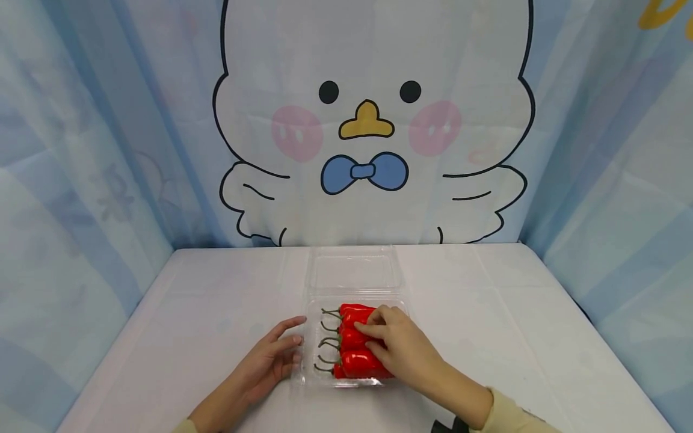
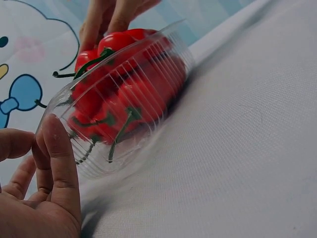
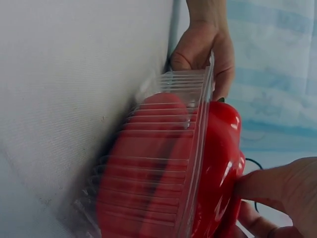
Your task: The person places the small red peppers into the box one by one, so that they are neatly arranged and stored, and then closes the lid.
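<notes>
Several glossy red peppers [image 1: 360,362] with thin green stems lie side by side in a clear plastic clamshell box [image 1: 323,381], stems toward the left. My right hand [image 1: 405,347] reaches over the box from the right, thumb and fingers pinching one of the upper peppers. In the right wrist view its thumb [image 3: 270,186] presses the pepper's side; the other fingertips are partly hidden. At the box's left side my left hand [image 1: 269,361] has loosely bent, spread fingers. The left wrist view shows its fingertips [image 2: 55,134] at the box's rim, gripping nothing.
The box's transparent lid [image 1: 354,269] lies folded back toward the rear of the white-covered table [image 1: 487,313]. Behind hangs a curtain [image 1: 373,54] with a cartoon bird. A small black object [image 1: 450,426] shows at the front edge, near the right sleeve [image 1: 506,415].
</notes>
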The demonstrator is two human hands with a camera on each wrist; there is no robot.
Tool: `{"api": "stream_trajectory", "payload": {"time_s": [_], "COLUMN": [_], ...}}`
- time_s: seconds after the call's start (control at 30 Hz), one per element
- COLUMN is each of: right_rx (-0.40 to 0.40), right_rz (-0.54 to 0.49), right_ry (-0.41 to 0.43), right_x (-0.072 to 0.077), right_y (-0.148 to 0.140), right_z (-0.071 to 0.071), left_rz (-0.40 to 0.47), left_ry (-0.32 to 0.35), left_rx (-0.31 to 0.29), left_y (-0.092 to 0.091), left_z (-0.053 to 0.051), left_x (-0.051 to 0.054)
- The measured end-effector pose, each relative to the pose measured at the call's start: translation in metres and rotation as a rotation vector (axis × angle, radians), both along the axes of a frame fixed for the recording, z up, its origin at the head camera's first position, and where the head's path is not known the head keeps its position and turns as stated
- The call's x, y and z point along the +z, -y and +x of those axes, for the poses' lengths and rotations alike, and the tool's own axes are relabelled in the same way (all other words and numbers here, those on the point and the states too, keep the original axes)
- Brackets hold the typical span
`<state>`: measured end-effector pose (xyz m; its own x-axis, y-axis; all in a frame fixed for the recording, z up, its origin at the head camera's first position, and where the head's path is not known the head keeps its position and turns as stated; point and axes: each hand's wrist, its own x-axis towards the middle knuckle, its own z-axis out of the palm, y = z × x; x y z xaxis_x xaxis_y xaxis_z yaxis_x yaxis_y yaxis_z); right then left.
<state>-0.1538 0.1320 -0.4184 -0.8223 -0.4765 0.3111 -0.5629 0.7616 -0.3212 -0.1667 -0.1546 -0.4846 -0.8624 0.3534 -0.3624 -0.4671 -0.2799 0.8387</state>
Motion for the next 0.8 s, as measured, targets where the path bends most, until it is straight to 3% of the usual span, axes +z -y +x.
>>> {"api": "stream_trajectory", "payload": {"time_s": [0.2, 0.5, 0.63, 0.8], "right_rx": [-0.022, -0.054, -0.11, -0.208], "right_rz": [-0.017, -0.068, -0.139, -0.247], "right_ry": [0.078, 0.094, 0.142, 0.201], "right_x": [0.004, 0.003, 0.004, 0.001], "right_y": [0.0, -0.009, -0.021, -0.042], "right_z": [0.002, 0.0, -0.009, -0.032], "left_rz": [-0.013, -0.043, -0.094, -0.246], "left_ry": [0.011, 0.004, -0.018, -0.039], "left_rx": [0.012, 0.012, 0.009, 0.053], "left_y": [-0.001, -0.002, -0.001, 0.002], "left_z": [-0.001, -0.001, -0.003, -0.013], "left_x": [0.001, 0.002, 0.003, 0.008]}}
